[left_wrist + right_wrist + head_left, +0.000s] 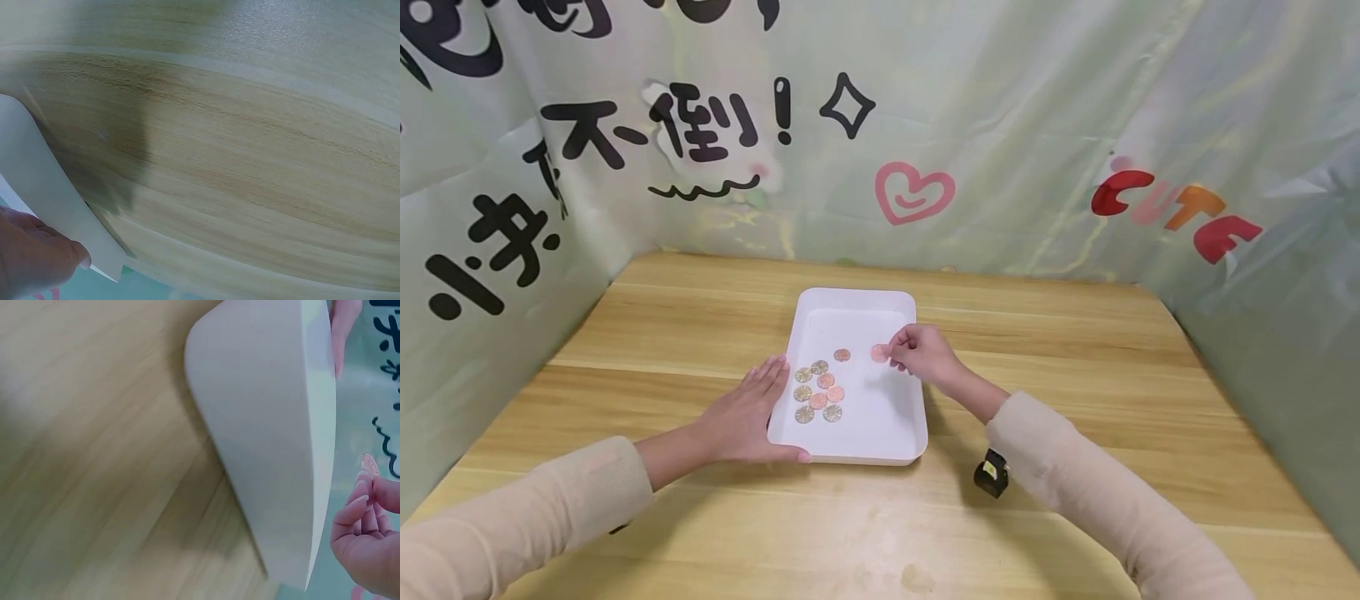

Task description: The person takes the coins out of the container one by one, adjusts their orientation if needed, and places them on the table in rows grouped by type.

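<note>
A white rectangular tray (pixel 883 425) lies on the wooden table with several coins in its left half, some brassy like this coin (pixel 802 393), some copper like this coin (pixel 842 355). My right hand (pixel 923 357) is above the tray's right side and pinches a copper coin (pixel 370 464) between thumb and fingertips. The left hand (pixel 741 421) rests against the tray's left side, its fingers straight along the edge and its thumb at the front rim. In the left wrist view, part of that hand (pixel 40 256) shows at the tray's wall (pixel 56 194).
A small black object with a yellow-green patch (pixel 992 473) is on the table (pixel 880 533) beside the right forearm. Pale green printed sheeting (pixel 1000 125) with lettering and a pink heart surrounds the table at the back and sides.
</note>
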### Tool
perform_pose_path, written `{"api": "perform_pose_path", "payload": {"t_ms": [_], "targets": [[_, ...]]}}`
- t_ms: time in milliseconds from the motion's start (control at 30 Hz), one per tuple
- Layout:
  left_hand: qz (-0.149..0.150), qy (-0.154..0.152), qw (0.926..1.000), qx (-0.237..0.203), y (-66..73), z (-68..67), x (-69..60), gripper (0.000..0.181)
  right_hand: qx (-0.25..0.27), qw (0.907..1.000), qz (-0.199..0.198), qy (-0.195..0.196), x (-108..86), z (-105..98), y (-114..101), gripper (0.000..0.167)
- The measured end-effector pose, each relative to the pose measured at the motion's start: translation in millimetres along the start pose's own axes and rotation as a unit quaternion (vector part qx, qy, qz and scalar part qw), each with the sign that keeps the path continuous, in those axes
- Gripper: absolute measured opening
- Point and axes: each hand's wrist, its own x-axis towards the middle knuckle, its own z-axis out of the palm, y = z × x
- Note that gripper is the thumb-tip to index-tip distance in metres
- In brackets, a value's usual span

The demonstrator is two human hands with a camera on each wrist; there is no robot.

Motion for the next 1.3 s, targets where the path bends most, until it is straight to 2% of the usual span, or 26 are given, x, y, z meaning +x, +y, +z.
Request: {"api": "perform_pose_path", "payload": {"t_ms": [300, 500, 867, 1300], "targets": [[0.008, 0.011, 0.9999, 0.003, -2.5, 0.9, -1.2, 0.118, 0.058, 0.9977, 0.026, 0.023, -3.6, -28, 24, 0.013], [0.013, 0.018, 0.9997, 0.006, -4.0, 2.0, -2.2, 0.119, 0.067, 0.996, 0.039, 0.045, -6.2, -42, 45, 0.015], [0.014, 0.018, 0.9997, 0.0, -4.9, 2.0, -3.4, 0.12, 0.018, 0.9928, 0.109, 0.047, -0.2, -46, 76, 0.015], [0.017, 0.01, 0.9998, -0.003, -5.5, -1.2, -0.5, 0.119, -0.042, 0.9883, 0.139, 0.044, 10.2, -51, 78, 0.016]]}}
